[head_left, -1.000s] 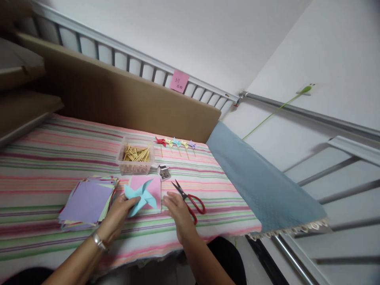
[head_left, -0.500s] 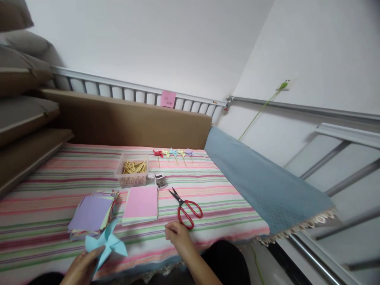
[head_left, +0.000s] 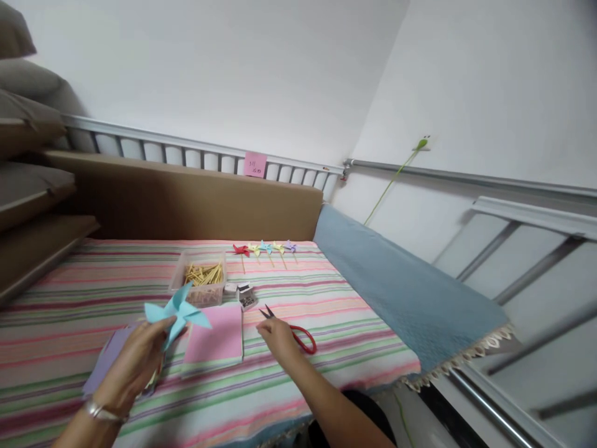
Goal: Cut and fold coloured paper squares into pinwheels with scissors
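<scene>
Best hold the blue pinwheel (head_left: 184,308) lightly, pinched near centre by the left hand (head_left: 137,353) over the pink paper (head_left: 215,337), without creasing vanes, and mind scissors (head_left: 312,340) by the curled right hand (head_left: 278,340) (can't tell if holding anything).

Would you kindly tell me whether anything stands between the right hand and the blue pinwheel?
Nothing visible blocks the right hand from the blue pinwheel; seen between them, the pink paper lies flat on the striped cloth.
</scene>
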`<state>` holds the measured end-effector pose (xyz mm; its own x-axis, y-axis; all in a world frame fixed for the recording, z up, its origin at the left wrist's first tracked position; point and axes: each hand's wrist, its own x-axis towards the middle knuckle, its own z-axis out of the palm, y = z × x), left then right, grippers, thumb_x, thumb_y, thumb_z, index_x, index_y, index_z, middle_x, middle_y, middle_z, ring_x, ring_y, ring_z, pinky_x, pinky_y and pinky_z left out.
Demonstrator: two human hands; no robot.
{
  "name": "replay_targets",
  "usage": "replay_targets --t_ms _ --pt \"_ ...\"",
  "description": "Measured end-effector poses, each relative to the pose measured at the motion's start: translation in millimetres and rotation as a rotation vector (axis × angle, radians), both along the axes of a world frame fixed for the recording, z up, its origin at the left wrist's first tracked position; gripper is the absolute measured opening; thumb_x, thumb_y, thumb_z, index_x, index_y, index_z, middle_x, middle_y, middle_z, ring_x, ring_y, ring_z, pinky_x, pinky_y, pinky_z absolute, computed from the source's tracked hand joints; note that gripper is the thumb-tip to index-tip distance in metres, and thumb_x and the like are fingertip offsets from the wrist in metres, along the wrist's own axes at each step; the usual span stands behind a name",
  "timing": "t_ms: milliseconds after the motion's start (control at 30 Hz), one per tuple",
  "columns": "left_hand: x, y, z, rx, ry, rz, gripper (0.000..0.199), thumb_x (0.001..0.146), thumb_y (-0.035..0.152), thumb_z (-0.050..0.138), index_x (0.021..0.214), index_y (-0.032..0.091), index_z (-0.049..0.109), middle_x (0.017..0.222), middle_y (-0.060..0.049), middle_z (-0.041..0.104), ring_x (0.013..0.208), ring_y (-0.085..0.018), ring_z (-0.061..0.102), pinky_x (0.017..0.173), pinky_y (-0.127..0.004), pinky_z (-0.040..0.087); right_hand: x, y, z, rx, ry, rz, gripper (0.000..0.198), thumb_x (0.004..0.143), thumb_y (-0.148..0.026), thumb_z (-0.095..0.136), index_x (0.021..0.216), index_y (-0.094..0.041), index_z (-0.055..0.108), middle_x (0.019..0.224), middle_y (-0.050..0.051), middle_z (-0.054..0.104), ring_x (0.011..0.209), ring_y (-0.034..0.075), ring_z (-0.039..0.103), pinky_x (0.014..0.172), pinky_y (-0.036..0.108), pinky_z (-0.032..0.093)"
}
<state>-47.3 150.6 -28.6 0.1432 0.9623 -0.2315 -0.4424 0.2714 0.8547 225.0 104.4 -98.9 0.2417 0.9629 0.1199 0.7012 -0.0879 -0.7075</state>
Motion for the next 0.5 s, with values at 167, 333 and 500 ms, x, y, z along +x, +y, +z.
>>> replay_targets --t_ms 167,333,500 --pt "25.4 26.5 -8.6 0.077 -0.053 -0.099 0.011 0.056 0.017 0.072 0.065 0.014 0.066 0.069 -0.002 0.070 0.068 -0.017 0.064 0.067 -0.023 0.054 0.4 61.3 5.0 -0.069 -0.222 -0.026 0.019 0.078 -0.018 0.052 0.082 -0.023 0.071 0.085 0.001 0.069 0.079 0.016 0.061 0.069 0.022 0.040" --pt "14.3 32.5 -33.1 0.011 -0.010 -0.102 0.013 0.060 0.023 0.071 0.069 0.015 0.066 0.068 -0.001 0.069 0.065 -0.015 0.061 0.066 -0.022 0.051 -5.3 102.7 -8.1 -0.204 -0.382 0.016 0.015 0.084 -0.023 0.052 0.089 -0.018 0.065 0.091 0.004 0.065 0.084 0.016 0.060 0.075 0.030 0.045" --pt "8.7 39.3 -33.6 -0.019 -0.010 -0.098 0.013 0.061 0.026 0.070 0.064 0.014 0.066 0.064 -0.001 0.067 0.063 -0.015 0.059 0.066 -0.022 0.048 -6.2 125.7 -19.4 -0.320 -0.477 0.080 0.021 0.087 -0.030 0.051 0.100 -0.015 0.057 0.102 0.005 0.059 0.088 0.017 0.058 0.077 0.036 0.048"
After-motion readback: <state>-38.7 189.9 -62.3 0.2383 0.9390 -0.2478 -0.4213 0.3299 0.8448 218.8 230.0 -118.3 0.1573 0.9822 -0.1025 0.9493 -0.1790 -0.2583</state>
